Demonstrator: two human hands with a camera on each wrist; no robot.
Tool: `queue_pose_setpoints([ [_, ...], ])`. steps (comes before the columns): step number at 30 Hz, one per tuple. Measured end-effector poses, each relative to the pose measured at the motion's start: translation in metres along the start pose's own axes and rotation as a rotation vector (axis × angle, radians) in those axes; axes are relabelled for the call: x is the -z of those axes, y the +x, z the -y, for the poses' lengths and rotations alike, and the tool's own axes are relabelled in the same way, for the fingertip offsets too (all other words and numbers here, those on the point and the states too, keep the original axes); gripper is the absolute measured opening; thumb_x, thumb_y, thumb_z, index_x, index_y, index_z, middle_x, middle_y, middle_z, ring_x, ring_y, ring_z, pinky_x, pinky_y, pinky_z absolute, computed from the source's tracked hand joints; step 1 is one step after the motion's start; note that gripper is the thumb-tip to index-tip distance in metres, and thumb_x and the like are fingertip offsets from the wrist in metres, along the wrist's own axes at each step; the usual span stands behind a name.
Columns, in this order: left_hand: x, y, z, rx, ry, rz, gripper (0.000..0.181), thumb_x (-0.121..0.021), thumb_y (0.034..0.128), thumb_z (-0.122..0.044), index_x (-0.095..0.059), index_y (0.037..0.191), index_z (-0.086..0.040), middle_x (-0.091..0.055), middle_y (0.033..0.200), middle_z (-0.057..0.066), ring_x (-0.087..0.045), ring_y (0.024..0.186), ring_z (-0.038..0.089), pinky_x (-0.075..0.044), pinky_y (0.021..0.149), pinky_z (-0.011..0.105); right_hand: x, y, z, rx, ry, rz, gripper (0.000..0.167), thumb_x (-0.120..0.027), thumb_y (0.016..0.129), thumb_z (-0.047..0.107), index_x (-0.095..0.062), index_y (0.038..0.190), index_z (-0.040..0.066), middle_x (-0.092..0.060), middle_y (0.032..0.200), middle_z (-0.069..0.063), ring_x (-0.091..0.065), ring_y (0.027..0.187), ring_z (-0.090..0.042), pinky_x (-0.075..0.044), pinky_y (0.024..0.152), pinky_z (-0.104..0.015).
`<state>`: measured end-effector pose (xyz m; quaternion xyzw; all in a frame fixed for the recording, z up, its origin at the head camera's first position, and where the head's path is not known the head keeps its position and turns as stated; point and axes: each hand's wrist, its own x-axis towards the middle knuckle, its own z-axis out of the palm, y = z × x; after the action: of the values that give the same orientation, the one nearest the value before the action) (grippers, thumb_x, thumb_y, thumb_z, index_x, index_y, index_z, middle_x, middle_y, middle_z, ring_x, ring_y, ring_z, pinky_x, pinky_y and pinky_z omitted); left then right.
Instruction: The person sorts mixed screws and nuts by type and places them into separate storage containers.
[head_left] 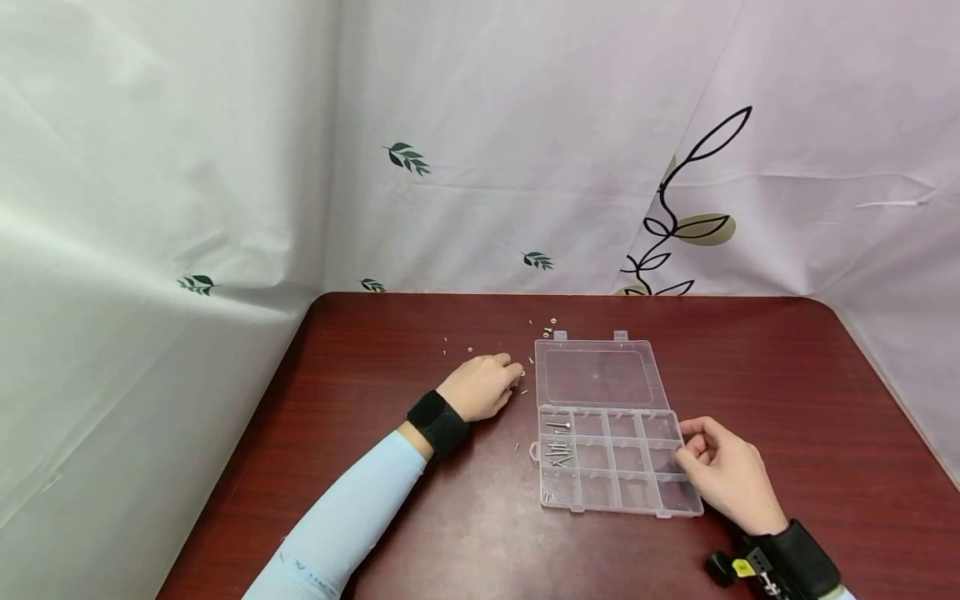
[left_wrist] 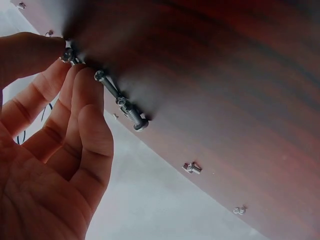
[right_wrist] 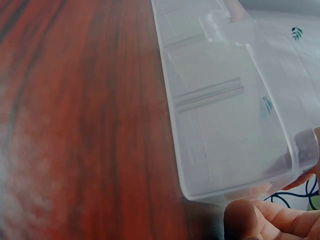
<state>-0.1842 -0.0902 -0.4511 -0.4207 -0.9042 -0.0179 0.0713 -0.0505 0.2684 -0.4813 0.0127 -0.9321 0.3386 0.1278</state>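
My left hand is low over the table, left of the clear plastic compartment box. In the left wrist view its thumb and fingertips pinch a small metal screw. Just beyond those fingertips lie several more screws, close together on the table. At the box's right side, my right hand holds the wall between thumb and fingers; the right wrist view shows the thumb at the box's corner. The lid is folded back flat. Metal screws lie in the left column of compartments.
Small loose hardware is scattered behind and left of the box, including ring-shaped pieces that look like nuts or washers. The dark red wooden table ends at a patterned white curtain. A black band wraps the left wrist.
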Motion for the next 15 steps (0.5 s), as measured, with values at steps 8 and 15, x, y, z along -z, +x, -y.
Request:
queue_pose_setpoints([
  [8, -0.0017, 0.0024, 0.001, -0.003, 0.0, -0.008, 0.007, -0.062, 0.0911, -0.008, -0.066, 0.093, -0.014, -0.057, 0.082, -0.001, -0.062, 0.072, 0.016, -0.052, 0.068, 0.028, -0.0001, -0.0003, 0.0008, -0.004, 0.007, 0.0, 0.027, -0.069, 0.075, 0.002, -0.068, 0.1, 0.013, -0.055, 0.068, 0.009, -0.048, 0.051, -0.002, -0.034, 0.053, -0.02],
  [15, -0.0029, 0.0004, -0.0013, -0.017, -0.009, -0.017, 0.005, -0.062, 0.0886, -0.009, -0.062, 0.09, -0.014, -0.053, 0.08, -0.002, -0.059, 0.069, 0.015, -0.05, 0.064, 0.029, 0.0002, 0.0001, 0.0007, -0.003, 0.004, -0.001, 0.027, -0.068, 0.075, 0.002, -0.068, 0.1, 0.013, -0.055, 0.068, 0.009, -0.048, 0.052, -0.002, -0.034, 0.053, -0.02],
])
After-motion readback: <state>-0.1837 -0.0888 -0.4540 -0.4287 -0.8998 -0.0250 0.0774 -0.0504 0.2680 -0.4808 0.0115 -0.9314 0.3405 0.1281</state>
